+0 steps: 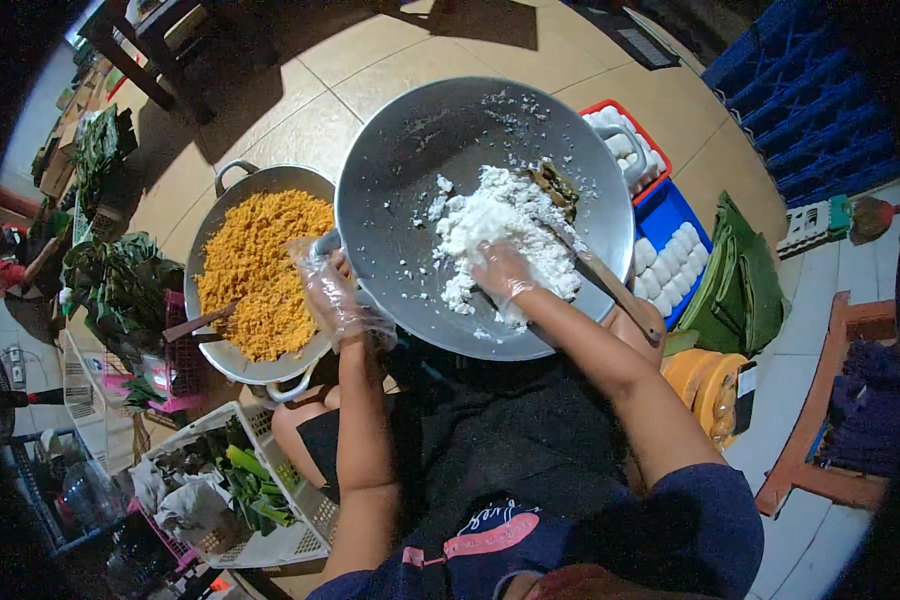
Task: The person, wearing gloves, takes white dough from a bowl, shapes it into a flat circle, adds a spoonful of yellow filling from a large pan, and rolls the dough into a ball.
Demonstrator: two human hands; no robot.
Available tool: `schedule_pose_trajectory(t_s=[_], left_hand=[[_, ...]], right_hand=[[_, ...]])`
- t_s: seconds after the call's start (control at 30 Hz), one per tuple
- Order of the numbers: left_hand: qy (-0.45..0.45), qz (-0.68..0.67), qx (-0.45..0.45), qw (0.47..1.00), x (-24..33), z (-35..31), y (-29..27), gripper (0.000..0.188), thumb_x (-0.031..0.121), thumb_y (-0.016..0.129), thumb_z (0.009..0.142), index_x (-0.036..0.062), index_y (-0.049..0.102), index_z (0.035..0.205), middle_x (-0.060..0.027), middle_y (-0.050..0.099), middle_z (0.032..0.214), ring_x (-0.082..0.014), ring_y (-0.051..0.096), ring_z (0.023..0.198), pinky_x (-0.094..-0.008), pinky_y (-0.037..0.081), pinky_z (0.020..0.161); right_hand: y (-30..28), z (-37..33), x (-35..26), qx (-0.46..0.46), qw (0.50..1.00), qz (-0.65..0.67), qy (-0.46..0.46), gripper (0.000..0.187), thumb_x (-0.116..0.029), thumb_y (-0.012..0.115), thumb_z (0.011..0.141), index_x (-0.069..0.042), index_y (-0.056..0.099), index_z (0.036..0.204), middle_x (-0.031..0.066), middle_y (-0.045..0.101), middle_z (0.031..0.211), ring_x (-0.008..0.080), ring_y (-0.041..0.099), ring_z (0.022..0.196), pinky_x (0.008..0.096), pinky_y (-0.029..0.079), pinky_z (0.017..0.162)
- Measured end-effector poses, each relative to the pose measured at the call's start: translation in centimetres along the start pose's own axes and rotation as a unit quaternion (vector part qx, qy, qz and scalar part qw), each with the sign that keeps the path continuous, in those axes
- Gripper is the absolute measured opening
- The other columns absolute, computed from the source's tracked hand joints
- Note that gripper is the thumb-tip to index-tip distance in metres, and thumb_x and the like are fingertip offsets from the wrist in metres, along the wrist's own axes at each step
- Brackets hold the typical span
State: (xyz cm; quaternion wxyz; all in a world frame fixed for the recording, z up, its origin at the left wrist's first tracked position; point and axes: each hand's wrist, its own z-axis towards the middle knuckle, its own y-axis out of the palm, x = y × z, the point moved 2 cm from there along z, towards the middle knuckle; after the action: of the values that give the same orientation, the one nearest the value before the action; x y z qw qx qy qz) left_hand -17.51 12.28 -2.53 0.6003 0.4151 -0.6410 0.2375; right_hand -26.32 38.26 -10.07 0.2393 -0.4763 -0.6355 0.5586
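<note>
A large grey metal wok (400, 290) rests tilted toward me near my lap. In it lies a heap of white crumbly food (515, 220), with crumbs scattered on the wall. My right hand (500, 272), in a clear plastic glove, is sunk in the heap; its fingers are partly covered and look curled into the food. My left hand (332, 290), also gloved, is closed around the wok's left handle (327, 243). A wooden spatula (620, 295) leans over the right rim. Beside its upper end sits a clump of brownish-green leaves (555, 188).
To the left stands a pan (210, 195) of orange crumbly food (260, 270) with a wooden stick in it. At right are red (663, 165) and blue (705, 235) trays of white pieces, folded green leaves (735, 285) and orange-lidded jars (705, 385). Baskets (305, 490) stand lower left.
</note>
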Motion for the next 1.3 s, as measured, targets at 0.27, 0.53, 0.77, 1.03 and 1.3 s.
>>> schedule_pose_trajectory(t_s=[0.27,0.53,0.77,1.03,1.3], left_hand=[[0.066,0.136,-0.022,0.988,-0.5,0.5,-2.5,0.026,0.003,0.054,0.082,-0.0009,0.052,0.107,-0.0092,0.06,0.094,-0.0184,0.059,0.076,-0.029,0.05,0.066],[0.05,0.114,-0.07,0.99,1.9,-1.4,1.0,0.032,0.007,0.055,0.081,-0.0004,0.052,0.112,-0.0108,0.058,0.108,-0.0214,0.055,0.098,-0.0321,0.042,0.087],[0.066,0.092,-0.044,0.993,1.2,-1.8,-0.3,0.027,0.01,0.051,0.086,-0.0012,0.052,0.11,-0.0084,0.057,0.104,-0.0182,0.056,0.093,-0.0299,0.044,0.082],[0.104,0.092,-0.032,0.99,2.4,-2.4,-1.7,0.033,0.009,0.044,0.088,-0.0028,0.044,0.118,-0.0135,0.054,0.108,-0.0193,0.054,0.096,-0.0317,0.044,0.085],[0.26,0.29,0.034,0.92,1.2,-2.6,-1.8,0.039,0.017,0.048,0.088,-0.0031,0.043,0.122,-0.0183,0.052,0.113,-0.027,0.049,0.107,-0.0378,0.037,0.094]], right_hand=[[-2.6,-0.2,-2.7,-0.274,0.938,0.202,-0.067,0.09,-0.064,0.051,0.076,0.009,0.039,0.128,0.0284,0.049,0.122,0.0359,0.052,0.111,0.0402,0.04,0.095],[-3.0,12.3,4.4,0.109,0.985,0.092,-0.094,0.071,-0.057,0.055,0.078,0.001,0.05,0.119,0.0234,0.048,0.124,0.0369,0.046,0.115,0.0386,0.037,0.097],[0.1,12.7,-1.2,0.154,0.955,0.208,-0.143,0.047,-0.046,0.059,0.078,-0.007,0.058,0.106,0.019,0.055,0.108,0.036,0.049,0.102,0.0431,0.039,0.089],[-0.7,0.2,-8.1,-0.05,0.988,0.054,-0.137,0.048,-0.041,0.047,0.087,-0.002,0.053,0.115,0.02,0.051,0.119,0.0342,0.051,0.108,0.041,0.042,0.092],[-2.7,-3.1,-3.4,-0.18,0.936,0.262,-0.149,0.034,-0.033,0.049,0.088,-0.005,0.057,0.106,0.0135,0.061,0.102,0.0254,0.06,0.088,0.0395,0.049,0.077]])
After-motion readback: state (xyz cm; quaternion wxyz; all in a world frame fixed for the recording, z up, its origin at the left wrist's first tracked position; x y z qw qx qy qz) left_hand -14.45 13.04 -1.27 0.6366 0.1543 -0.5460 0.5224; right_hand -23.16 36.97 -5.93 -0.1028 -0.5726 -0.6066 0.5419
